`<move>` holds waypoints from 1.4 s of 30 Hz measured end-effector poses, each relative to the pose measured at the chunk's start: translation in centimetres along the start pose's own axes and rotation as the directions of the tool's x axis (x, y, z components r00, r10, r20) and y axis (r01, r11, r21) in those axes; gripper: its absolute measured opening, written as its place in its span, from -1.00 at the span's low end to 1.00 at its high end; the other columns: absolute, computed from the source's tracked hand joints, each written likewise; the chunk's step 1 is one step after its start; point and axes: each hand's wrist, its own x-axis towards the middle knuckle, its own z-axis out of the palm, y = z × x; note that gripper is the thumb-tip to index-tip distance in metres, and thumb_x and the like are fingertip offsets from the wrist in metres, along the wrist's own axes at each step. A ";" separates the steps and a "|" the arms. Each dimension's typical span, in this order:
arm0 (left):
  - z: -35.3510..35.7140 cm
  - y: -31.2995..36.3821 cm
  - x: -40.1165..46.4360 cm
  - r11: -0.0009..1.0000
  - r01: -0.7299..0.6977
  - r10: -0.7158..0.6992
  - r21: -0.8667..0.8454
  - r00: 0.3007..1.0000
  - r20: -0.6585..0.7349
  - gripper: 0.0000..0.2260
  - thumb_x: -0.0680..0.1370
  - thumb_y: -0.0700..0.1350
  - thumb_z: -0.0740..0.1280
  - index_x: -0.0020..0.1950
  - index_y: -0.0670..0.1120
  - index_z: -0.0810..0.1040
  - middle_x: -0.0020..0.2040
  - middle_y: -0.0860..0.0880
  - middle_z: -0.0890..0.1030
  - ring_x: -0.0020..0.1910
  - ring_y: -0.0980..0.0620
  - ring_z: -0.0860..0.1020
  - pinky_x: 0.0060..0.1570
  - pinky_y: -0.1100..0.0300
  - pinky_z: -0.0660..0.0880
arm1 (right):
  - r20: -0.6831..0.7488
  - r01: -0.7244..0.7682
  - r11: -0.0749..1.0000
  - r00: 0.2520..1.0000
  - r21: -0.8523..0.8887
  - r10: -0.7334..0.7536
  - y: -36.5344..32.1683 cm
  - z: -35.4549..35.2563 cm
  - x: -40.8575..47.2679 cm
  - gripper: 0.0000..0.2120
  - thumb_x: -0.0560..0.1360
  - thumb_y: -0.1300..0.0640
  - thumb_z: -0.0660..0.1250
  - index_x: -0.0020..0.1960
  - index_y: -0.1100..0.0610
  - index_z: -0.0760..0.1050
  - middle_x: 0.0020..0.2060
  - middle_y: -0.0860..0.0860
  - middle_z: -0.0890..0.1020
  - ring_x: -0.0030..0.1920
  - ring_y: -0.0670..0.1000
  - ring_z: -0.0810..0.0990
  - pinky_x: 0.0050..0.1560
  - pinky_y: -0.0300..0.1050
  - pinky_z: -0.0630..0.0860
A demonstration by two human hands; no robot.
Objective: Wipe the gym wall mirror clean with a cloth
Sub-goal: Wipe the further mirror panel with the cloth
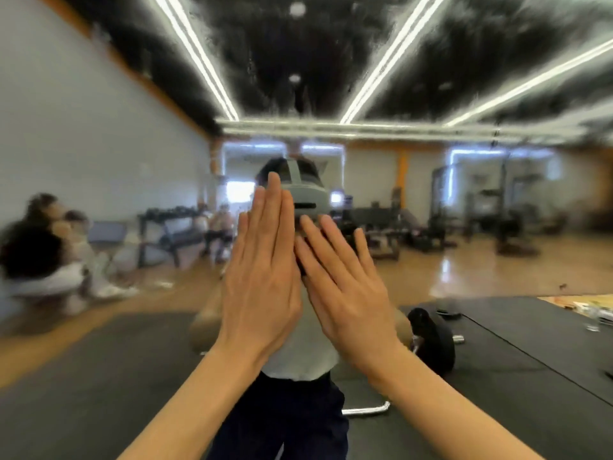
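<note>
The gym wall mirror (pixel 464 227) fills the whole view and looks smeared and hazy, most of all in its upper part. My left hand (pixel 262 270) is raised in front of it with straight fingers held together, pointing up. My right hand (pixel 348 287) is raised beside it, fingers straight and slightly spread, tilted to the upper left. The two hands nearly touch at the fingers. Neither holds anything. No cloth is in view. Whether the palms touch the glass I cannot tell. Behind the hands the mirror shows a person's reflection in a grey top and dark trousers.
The mirror reflects a gym: a black floor mat (pixel 530 360) with a barbell weight plate (pixel 434 340), a curved metal bar (pixel 368 410), racks and benches (pixel 464 207) at the back, a wooden floor, and several blurred people (pixel 49 254) sitting at the left.
</note>
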 end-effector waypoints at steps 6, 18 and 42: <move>0.9 0.2 0.0 0.998 0.001 -0.003 0.056 0.999 0.035 -0.46 0.64 -0.24 0.13 0.61 -0.31 0.10 0.64 -0.24 0.06 0.64 -0.12 -0.01 0.60 0.09 -0.15 | 0.032 -0.070 0.990 0.997 -0.120 0.074 12.2 -7.0 -3.1 -0.62 0.73 0.11 0.07 0.51 0.19 0.27 0.49 0.18 0.36 0.56 0.14 0.21 0.59 0.12 -0.06; 1.0 0.9 0.0 0.994 0.033 -0.037 0.105 0.999 0.038 -0.48 0.68 -0.14 0.02 0.62 -0.29 0.06 0.64 -0.20 0.01 0.64 -0.02 -0.09 0.60 0.11 -0.16 | -0.039 0.161 0.985 0.986 -0.061 -0.163 7.2 -2.2 5.4 -0.63 0.65 0.20 0.31 0.44 0.24 0.46 0.45 0.18 0.44 0.49 0.19 0.37 0.54 0.14 0.18; 1.1 1.0 0.0 0.989 0.014 -0.019 0.147 0.999 0.032 -0.44 0.63 -0.22 0.06 0.62 -0.31 0.01 0.63 -0.24 0.03 0.62 -0.05 -0.06 0.60 0.10 -0.19 | -0.205 -0.470 0.882 0.860 0.036 0.467 16.3 -8.2 -4.7 -0.62 0.73 0.05 0.10 0.54 0.02 0.31 0.57 0.16 0.24 0.60 0.17 0.09 0.56 0.35 -0.01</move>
